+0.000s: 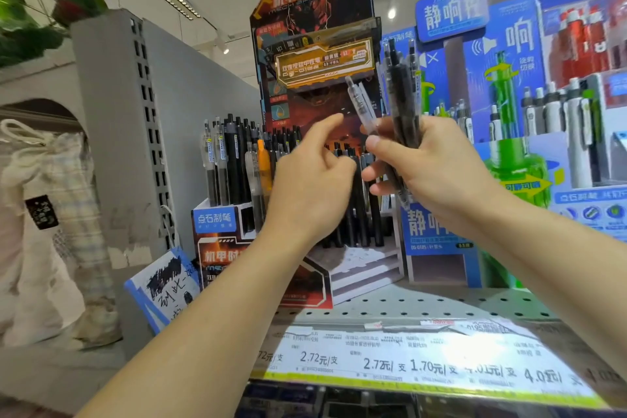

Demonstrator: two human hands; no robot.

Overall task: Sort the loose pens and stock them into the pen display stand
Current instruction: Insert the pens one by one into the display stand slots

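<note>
The right hand (424, 159) is gripping a bundle of loose pens (403, 95) upright in front of the pen display stand (315, 54), fingers and thumb curling round the lower barrels. Most pens in the bundle are looking dark and smoky; one clear pen (361, 102) is leaning out to the left, its clicker end pointing up. The left hand (312, 176) is hovering just beside the bundle, holding nothing, its fingers loosely bent and the thumb reaching toward the clear pen.

The pens are likely light and rigid, with smooth plastic barrels that could slide against each other in a loose fist, so a firm wrap low on the barrels is probably keeping them together. A single pen would best be pinched on its upper barrel, below the clip, and drawn straight up out of the bundle.

The stand is sitting on a perforated shelf (424, 307), its compartments already carrying black pens (237, 159) and an orange pen (263, 163) standing clicker-up. A blue display (451, 10) is standing just beside it on the right.
</note>
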